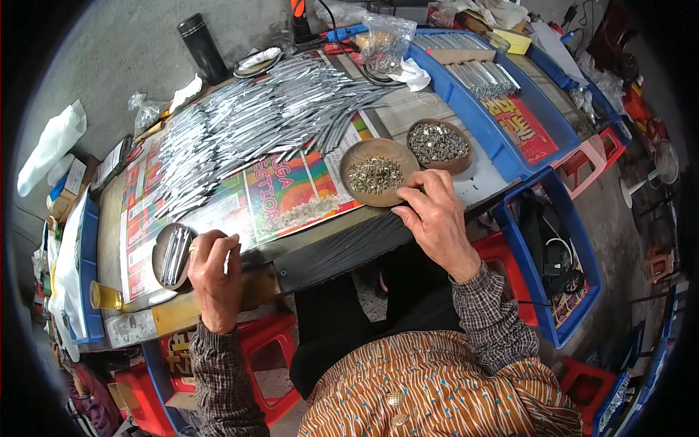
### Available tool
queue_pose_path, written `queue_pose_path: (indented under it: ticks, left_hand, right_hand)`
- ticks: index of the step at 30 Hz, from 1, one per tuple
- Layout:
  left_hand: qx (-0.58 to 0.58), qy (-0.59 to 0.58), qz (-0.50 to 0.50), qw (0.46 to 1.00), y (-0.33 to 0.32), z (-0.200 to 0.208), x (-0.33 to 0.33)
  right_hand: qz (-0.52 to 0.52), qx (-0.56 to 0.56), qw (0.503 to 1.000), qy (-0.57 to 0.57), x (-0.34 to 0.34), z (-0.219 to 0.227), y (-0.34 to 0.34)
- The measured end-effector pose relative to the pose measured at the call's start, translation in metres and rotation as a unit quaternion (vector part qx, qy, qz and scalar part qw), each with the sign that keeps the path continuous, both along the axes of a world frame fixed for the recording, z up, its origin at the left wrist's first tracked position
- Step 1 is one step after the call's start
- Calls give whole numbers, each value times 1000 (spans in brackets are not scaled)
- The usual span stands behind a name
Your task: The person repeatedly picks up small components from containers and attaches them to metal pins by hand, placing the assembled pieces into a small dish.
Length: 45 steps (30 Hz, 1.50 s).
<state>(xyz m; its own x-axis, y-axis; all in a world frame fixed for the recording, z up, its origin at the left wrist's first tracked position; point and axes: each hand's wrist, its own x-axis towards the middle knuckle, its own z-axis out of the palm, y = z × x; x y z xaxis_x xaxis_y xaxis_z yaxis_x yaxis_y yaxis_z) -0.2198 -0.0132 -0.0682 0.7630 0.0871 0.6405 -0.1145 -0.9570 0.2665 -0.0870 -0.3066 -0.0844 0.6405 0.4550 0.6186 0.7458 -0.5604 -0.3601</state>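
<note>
My left hand (216, 280) is by the table's front edge, its fingers curled together; whatever may be in them is hidden. Right beside it, an oval dish (159, 251) holds several short silver metal rods (175, 256). My right hand (439, 224) is at the near right rim of a round wooden dish (354, 154), thumb and fingers pinched; anything between them is too small to make out. Small brass-coloured pins (376, 175) lie in that dish. Behind it, a second dish (464, 161) contains small grey metal parts (438, 143).
A wide heap of thin silver rods (255, 109) covers the printed sheet on the table. A blue tray (466, 120) with more rods stands at right. A black flask (202, 51) is at the back, and a glass of yellow liquid (106, 296) near the left corner.
</note>
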Motion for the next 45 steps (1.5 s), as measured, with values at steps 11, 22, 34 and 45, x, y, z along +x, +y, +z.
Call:
queue_pose_path:
  ticks: [11,22,34,45]
  left_hand:
    - [-8,56,-27,998,0,6,41]
    - [52,67,-7,996,24,8,118]
    - [143,74,-1,987,15,-10,175]
    - [227,69,66,969,21,-18,171]
  right_hand:
    - [61,46,997,26,7,0,2]
    - [69,113,989,59,13,-1,2]
    - [70,156,983,61,15,-6,4]
    - [63,180,980,48,10,-4,4]
